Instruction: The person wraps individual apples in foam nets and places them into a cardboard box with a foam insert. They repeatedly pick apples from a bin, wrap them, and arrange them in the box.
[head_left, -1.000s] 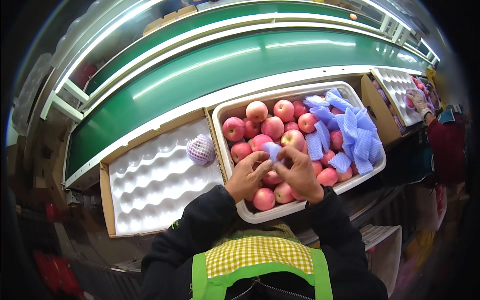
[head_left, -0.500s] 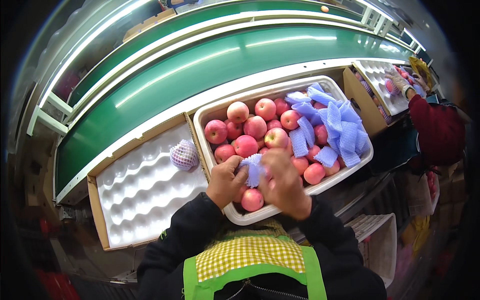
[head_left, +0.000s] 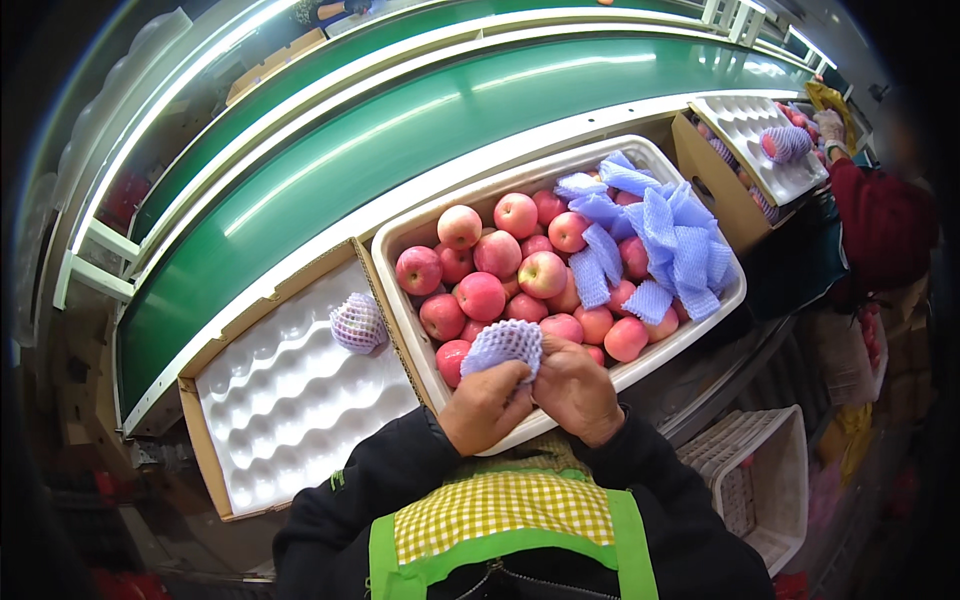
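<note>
Over the near edge of the white bin point(head_left: 400, 250), my left hand point(head_left: 487, 405) grips a pale blue foam net sleeve point(head_left: 503, 345) from below. My right hand point(head_left: 577, 390) has its fingers closed at the sleeve's lower right side. The sleeve bulges round; whether an apple fills it is hidden. Behind it lie many bare red apples point(head_left: 482, 296) in the bin, with loose blue foam sleeves point(head_left: 678, 245) heaped at the right. To the left, one net-wrapped apple point(head_left: 358, 323) rests in the upper right of a white moulded tray point(head_left: 270, 400).
A cardboard box point(head_left: 193, 420) surrounds the tray. Beyond the bin runs a green conveyor belt point(head_left: 400, 130) with white rails. At the right, a person in a dark red sleeve point(head_left: 885, 215) works by another white tray point(head_left: 745, 115). A white basket point(head_left: 765, 480) stands low at the right.
My hands have come together, and the foam sleeve is now spread into a rounded shape. The right hand has dropped lower. The view has shifted slightly. The other person's hand has moved off their tray.
</note>
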